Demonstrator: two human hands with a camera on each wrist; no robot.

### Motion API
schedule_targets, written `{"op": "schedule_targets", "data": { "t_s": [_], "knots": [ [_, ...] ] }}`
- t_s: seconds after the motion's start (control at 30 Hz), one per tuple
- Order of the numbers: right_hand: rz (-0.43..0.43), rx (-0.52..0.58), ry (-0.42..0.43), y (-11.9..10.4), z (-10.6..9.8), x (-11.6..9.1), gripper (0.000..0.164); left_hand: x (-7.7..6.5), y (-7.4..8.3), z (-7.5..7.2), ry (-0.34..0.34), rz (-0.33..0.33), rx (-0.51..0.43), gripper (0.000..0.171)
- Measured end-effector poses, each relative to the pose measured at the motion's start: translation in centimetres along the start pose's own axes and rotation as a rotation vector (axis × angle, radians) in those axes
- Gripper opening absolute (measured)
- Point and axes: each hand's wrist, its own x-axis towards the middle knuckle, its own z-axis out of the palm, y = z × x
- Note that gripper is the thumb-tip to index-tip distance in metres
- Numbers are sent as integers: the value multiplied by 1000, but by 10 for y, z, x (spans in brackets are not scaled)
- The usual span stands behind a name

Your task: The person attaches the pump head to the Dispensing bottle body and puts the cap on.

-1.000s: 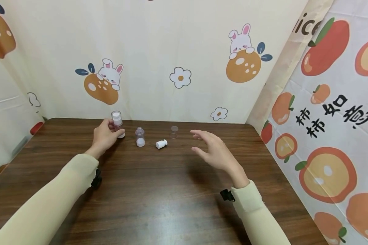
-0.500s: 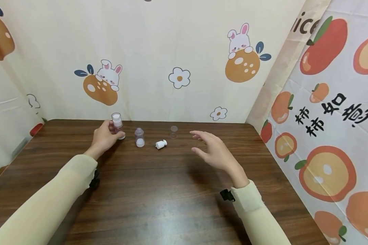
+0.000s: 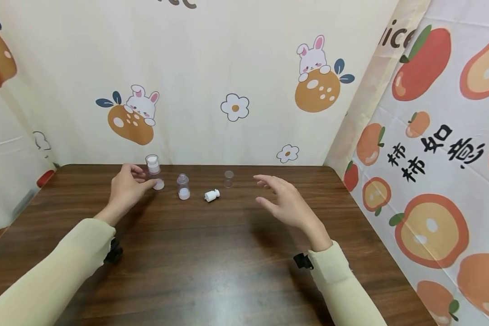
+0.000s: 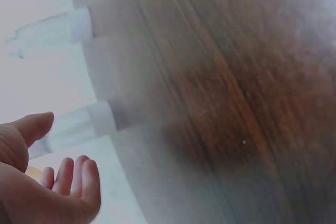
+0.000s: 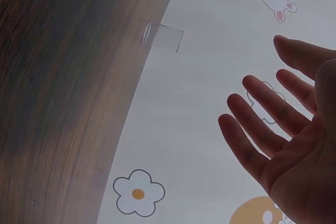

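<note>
My left hand (image 3: 124, 190) is loosely spread at the left side of a small clear bottle (image 3: 155, 174) with a white pump top under a clear cap. That bottle stands upright; in the left wrist view, thumb and fingers lie apart on either side of it. To its right stands a second clear bottle (image 3: 183, 187), uncapped, white at its base. A white pump head (image 3: 212, 195) lies on its side, and beyond it a clear cap (image 3: 228, 179) stands on the table. My right hand (image 3: 283, 201) hovers to the right of the cap with relaxed fingers, holding nothing.
The brown wooden table (image 3: 212, 253) ends at the back against a cream curtain (image 3: 195, 54) printed with rabbits and flowers. A white fruit-printed cloth (image 3: 444, 181) hangs along the right side. Dark wrist cameras sit at both cuffs.
My left hand has let go of the pump bottle and drawn back to the left, its fingers opening. The bottle stays standing. My right hand holds its place, and the head view has shifted slightly.
</note>
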Motion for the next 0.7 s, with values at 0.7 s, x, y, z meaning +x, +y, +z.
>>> {"op": "schedule_targets", "data": {
  "t_s": [0.7],
  "knots": [
    [40, 175, 21, 11, 16, 18, 52, -27, 29, 15, -117, 185, -105, 52]
  ]
}}
